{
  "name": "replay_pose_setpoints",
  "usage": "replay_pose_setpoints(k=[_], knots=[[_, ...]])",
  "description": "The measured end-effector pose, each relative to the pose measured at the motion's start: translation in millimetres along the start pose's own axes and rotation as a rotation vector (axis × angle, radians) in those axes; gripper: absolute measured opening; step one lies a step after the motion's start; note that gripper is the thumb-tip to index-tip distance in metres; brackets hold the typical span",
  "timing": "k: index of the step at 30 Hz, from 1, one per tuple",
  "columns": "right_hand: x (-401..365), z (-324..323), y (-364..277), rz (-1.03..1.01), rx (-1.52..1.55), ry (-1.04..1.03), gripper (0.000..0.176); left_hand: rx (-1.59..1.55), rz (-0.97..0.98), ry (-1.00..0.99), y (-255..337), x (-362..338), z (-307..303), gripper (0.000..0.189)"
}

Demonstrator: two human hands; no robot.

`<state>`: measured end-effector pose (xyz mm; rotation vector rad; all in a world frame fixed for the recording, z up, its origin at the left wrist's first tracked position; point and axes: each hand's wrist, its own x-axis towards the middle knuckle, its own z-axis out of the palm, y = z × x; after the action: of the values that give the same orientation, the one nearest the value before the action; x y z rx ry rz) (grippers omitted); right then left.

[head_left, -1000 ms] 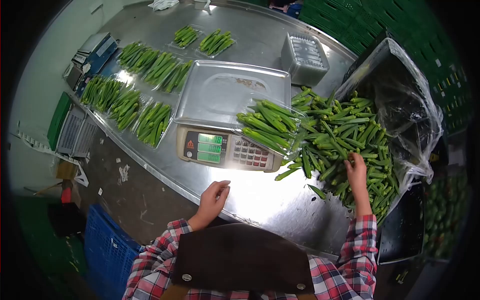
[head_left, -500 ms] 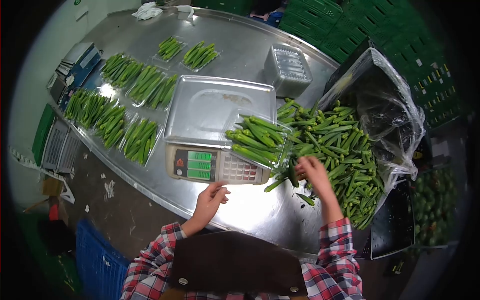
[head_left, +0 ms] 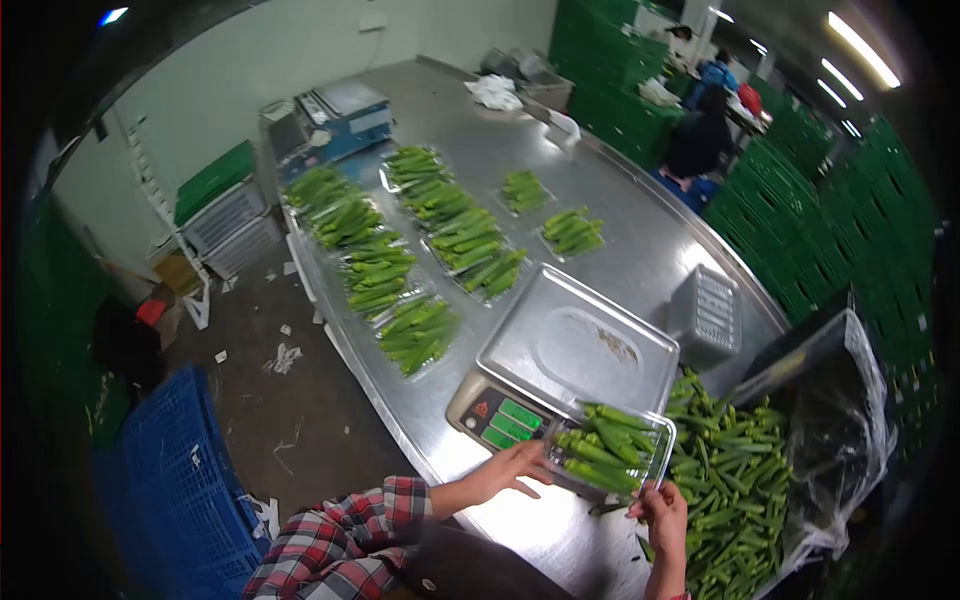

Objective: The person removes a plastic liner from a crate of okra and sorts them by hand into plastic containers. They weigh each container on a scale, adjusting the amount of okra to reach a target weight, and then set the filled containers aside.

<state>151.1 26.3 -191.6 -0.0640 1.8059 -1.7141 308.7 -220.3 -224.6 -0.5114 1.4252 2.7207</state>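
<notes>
A clear plastic tray of okra (head_left: 612, 447) sits across the front right corner of the weighing scale (head_left: 462, 408), over its keypad. My right hand (head_left: 664, 512) pinches the tray's near right corner between thumb and fingers. At the tray's left side, my left hand (head_left: 500, 472) is open, its fingers stretched toward the edge. The steel weighing pan (head_left: 560, 335) is mostly bare, with a brownish stain on it. Beside my right hand spreads a large heap of loose okra (head_left: 735, 490).
Several filled okra trays (head_left: 415, 335) stand in rows on the steel table (head_left: 480, 110). Behind the scale is a stack of clear trays (head_left: 706, 315). A plastic-lined crate (head_left: 845, 400) lies tipped at the right. A blue crate (head_left: 185, 480) stands on the floor; people (head_left: 700, 130) are far back.
The view has swung left and up. My right hand has gone from the loose okra to the tray's corner, and my left hand has opened and reached to the tray's left side.
</notes>
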Motion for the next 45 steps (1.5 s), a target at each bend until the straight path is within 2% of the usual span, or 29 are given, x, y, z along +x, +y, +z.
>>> replay_pose_setpoints(k=[2, 5, 9, 10, 12, 14, 17, 20, 23, 24, 27, 28, 33, 36, 41, 43, 44, 45], knots=[[4.2, 11.7, -2.0, -0.009, 0.003, -0.077, 0.016, 0.047, -0.040, -0.074, 22.2, -6.3, 1.8, 0.058], [13.6, 36.1, -6.1, -0.054, -0.017, -0.194, 0.018, -0.080, -0.037, 0.006, 32.0, -19.0, -10.2, 0.042], [26.9, 81.8, -23.4, -0.070, -0.045, -0.282, 0.026, -0.290, 0.072, 0.128, 41.9, -30.5, -55.2, 0.034], [34.2, 90.7, -24.6, -0.072, -0.018, -0.356, 0.028, -0.339, 0.100, 0.139, 48.6, -33.5, -67.4, 0.033], [41.0, 119.0, -34.8, -0.058, -0.050, -0.338, 0.029, -0.409, 0.167, 0.140, 58.4, -35.4, -104.9, 0.030], [47.8, 146.2, -42.3, -0.049, -0.054, -0.333, 0.029, -0.414, 0.281, 0.237, 90.9, -42.2, -142.5, 0.029], [59.7, 188.9, -38.1, 0.037, -0.181, -0.249, 0.023, -0.418, 0.455, 0.296, 149.0, -41.6, -239.4, 0.024], [67.2, 218.3, -30.2, -0.035, -0.224, -0.171, 0.020, -0.361, 0.571, 0.385, 205.2, -38.7, -312.6, 0.019], [77.1, 240.4, -14.6, -0.065, -0.029, 0.023, 0.015, -0.318, 0.637, 0.480, 264.4, -22.7, -382.1, 0.018], [74.3, 252.5, -21.9, -0.100, -0.111, 0.103, 0.011, -0.312, 0.646, 0.489, 283.5, -14.4, -401.1, 0.028], [68.6, 291.0, -48.6, -0.104, -0.224, 0.242, 0.012, -0.311, 0.686, 0.510, 337.6, 29.4, -448.4, 0.032], [72.6, 290.4, -42.0, -0.109, -0.093, 0.206, 0.016, -0.302, 0.681, 0.520, 352.7, 48.2, -459.1, 0.033], [77.4, 307.6, -48.4, -0.026, -0.018, 0.215, 0.023, -0.296, 0.677, 0.475, 397.2, 168.0, -477.0, 0.033], [76.8, 317.4, -67.2, 0.003, -0.122, 0.261, 0.021, -0.381, 0.632, 0.338, 402.9, 259.8, -469.0, 0.027], [65.1, 302.9, -46.7, 0.009, 0.018, 0.438, 0.018, -0.522, 0.513, 0.406, 382.3, 395.8, -444.8, 0.023], [58.4, 298.8, -44.6, 0.016, 0.012, 0.509, 0.016, -0.564, 0.469, 0.499, 370.0, 437.6, -432.2, 0.023], [53.8, 298.0, -45.1, 0.027, 0.012, 0.549, 0.016, -0.609, 0.470, 0.448, 363.5, 453.3, -429.8, 0.024], [48.8, 299.7, -47.4, 0.041, 0.013, 0.585, 0.016, -0.619, 0.437, 0.495, 356.3, 467.4, -432.5, 0.024]])
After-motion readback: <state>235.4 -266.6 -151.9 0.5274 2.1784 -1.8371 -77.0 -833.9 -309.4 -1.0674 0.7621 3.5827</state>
